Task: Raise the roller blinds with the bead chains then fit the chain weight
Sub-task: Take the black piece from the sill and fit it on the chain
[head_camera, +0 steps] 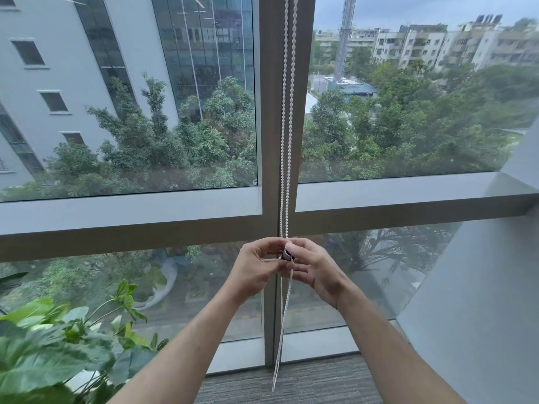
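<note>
Two strands of white bead chain (287,118) hang down in front of the grey window mullion and end in a loop near the carpet. A small dark and white chain weight (287,254) sits on the chain at about sill height. My left hand (256,271) and my right hand (316,271) meet around it, with fingertips pinching the weight and the chain from both sides. The blind itself is out of view above the frame; the glass is uncovered.
A leafy green plant (58,345) stands at the lower left, close to my left forearm. A grey window sill rail (131,211) runs across at mid height. A white angled wall (481,301) closes the right side. Grey carpet (291,383) lies below.
</note>
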A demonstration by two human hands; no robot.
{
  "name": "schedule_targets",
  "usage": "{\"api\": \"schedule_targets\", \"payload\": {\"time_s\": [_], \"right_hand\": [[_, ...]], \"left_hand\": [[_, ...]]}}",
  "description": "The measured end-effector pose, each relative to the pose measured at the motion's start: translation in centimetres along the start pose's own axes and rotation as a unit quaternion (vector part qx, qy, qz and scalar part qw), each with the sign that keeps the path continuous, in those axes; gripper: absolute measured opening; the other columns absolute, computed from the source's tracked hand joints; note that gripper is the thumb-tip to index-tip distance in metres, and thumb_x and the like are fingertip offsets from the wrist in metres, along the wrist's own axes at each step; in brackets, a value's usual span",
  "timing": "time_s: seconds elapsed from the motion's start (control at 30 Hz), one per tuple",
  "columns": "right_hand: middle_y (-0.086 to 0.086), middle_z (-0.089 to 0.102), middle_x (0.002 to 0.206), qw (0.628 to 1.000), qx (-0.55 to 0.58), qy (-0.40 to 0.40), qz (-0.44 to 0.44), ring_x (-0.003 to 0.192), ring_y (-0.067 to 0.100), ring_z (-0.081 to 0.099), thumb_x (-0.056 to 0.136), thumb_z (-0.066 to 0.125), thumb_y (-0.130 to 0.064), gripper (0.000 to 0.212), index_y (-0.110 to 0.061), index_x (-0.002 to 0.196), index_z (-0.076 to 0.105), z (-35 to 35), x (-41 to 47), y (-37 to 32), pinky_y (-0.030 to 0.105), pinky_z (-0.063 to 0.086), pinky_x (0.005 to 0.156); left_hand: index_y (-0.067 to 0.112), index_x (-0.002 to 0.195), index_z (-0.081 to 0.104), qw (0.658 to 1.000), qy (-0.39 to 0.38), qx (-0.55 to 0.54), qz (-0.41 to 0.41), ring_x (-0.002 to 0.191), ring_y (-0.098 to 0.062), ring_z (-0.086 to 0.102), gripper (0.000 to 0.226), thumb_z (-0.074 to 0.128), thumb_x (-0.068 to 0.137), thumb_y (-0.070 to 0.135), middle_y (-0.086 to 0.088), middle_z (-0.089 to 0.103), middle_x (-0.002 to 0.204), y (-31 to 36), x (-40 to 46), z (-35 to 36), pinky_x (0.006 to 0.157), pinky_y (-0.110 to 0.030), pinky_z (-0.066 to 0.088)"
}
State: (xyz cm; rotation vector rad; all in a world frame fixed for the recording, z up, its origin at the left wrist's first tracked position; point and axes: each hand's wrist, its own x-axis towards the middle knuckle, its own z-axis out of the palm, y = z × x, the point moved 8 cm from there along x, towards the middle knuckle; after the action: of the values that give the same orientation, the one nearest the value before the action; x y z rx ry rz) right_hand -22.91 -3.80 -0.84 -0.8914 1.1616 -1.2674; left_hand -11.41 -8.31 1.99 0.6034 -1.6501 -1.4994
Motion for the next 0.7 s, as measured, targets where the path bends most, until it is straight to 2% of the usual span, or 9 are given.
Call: {"api": "schedule_targets", "payload": {"time_s": [0.07, 0.13, 0.27, 0.37, 0.43, 0.53, 0.63, 0.7], "right_hand": [[0.001, 0.075, 0.098, 1.000, -0.010, 0.019, -0.014, 0.088, 0.017, 0.073, 0.076, 0.077, -0.041, 0.057, -0.015, 0.123, 0.060, -0.1, -0.2, 0.1, 0.025, 0.056, 0.075], [0.004, 0.077, 0.100, 0.999, -0.013, 0.028, -0.028, 0.091, 0.016, 0.074, 0.075, 0.079, -0.040, 0.058, -0.016, 0.124, 0.059, -0.2, -0.4, 0.4, 0.021, 0.055, 0.076], [0.011, 0.076, 0.106, 0.997, -0.046, 0.049, -0.045, 0.104, 0.022, 0.072, 0.072, 0.082, -0.040, 0.059, -0.018, 0.123, 0.060, -0.9, -0.5, 1.9, 0.035, 0.054, 0.095], [0.013, 0.075, 0.106, 0.994, -0.072, 0.076, -0.042, 0.097, 0.016, 0.073, 0.067, 0.084, -0.042, 0.060, -0.021, 0.119, 0.063, -1.7, -0.7, 3.4, 0.033, 0.054, 0.094], [0.011, 0.074, 0.102, 0.993, -0.077, 0.082, -0.036, 0.094, 0.014, 0.073, 0.067, 0.086, -0.038, 0.059, -0.019, 0.118, 0.064, -1.9, -0.8, 4.5, 0.030, 0.056, 0.093], [0.009, 0.071, 0.097, 0.993, -0.072, 0.087, -0.031, 0.091, 0.013, 0.073, 0.068, 0.087, -0.034, 0.057, -0.017, 0.117, 0.064, -1.9, -1.0, 6.2, 0.028, 0.057, 0.091], [0.005, 0.069, 0.095, 0.991, -0.084, 0.103, -0.027, 0.089, 0.010, 0.071, 0.063, 0.088, -0.041, 0.059, -0.023, 0.114, 0.066, -2.0, -1.2, 7.6, 0.024, 0.057, 0.085], [0.006, 0.068, 0.100, 0.989, -0.090, 0.116, -0.018, 0.093, 0.012, 0.070, 0.060, 0.088, -0.043, 0.059, -0.026, 0.113, 0.066, -2.2, -1.3, 8.9, 0.026, 0.057, 0.087]], "left_hand": [[0.010, 0.101, 0.074, 1.000, 0.001, -0.023, -0.008, 0.088, -0.023, 0.069, 0.036, 0.078, 0.072, -0.012, -0.018, 0.074, 0.097, -0.2, -0.2, 0.1, 0.084, -0.037, 0.057], [0.013, 0.100, 0.074, 0.999, -0.009, -0.041, -0.013, 0.090, -0.026, 0.068, 0.037, 0.078, 0.072, -0.011, -0.017, 0.073, 0.101, -0.4, -0.5, 0.2, 0.088, -0.042, 0.057], [0.009, 0.103, 0.071, 0.999, -0.037, -0.013, -0.027, 0.099, -0.026, 0.069, 0.031, 0.075, 0.078, -0.008, -0.017, 0.072, 0.110, -0.9, -1.2, -0.1, 0.092, -0.040, 0.055], [0.004, 0.099, 0.071, 0.999, -0.018, 0.015, -0.030, 0.099, -0.023, 0.069, 0.026, 0.072, 0.078, -0.011, -0.011, 0.074, 0.103, -1.1, -1.6, -1.0, 0.095, -0.039, 0.053], [0.005, 0.093, 0.071, 0.999, -0.005, 0.013, -0.032, 0.092, -0.020, 0.069, 0.019, 0.075, 0.077, -0.005, -0.010, 0.074, 0.096, -1.1, -1.8, -1.3, 0.089, -0.035, 0.055], [0.015, 0.082, 0.068, 0.999, 0.018, 0.031, -0.023, 0.081, -0.018, 0.070, 0.018, 0.078, 0.077, 0.000, -0.007, 0.074, 0.086, -0.9, -2.0, -1.2, 0.076, -0.032, 0.056], [0.025, 0.077, 0.067, 0.997, 0.051, 0.048, -0.013, 0.079, -0.021, 0.069, 0.023, 0.078, 0.077, 0.006, -0.016, 0.073, 0.085, -1.0, -2.3, -1.6, 0.078, -0.046, 0.056], [0.027, 0.078, 0.066, 0.996, 0.056, 0.062, -0.009, 0.079, -0.024, 0.069, 0.020, 0.077, 0.077, 0.010, -0.018, 0.072, 0.086, -1.2, -2.6, -1.9, 0.080, -0.056, 0.056]]}}
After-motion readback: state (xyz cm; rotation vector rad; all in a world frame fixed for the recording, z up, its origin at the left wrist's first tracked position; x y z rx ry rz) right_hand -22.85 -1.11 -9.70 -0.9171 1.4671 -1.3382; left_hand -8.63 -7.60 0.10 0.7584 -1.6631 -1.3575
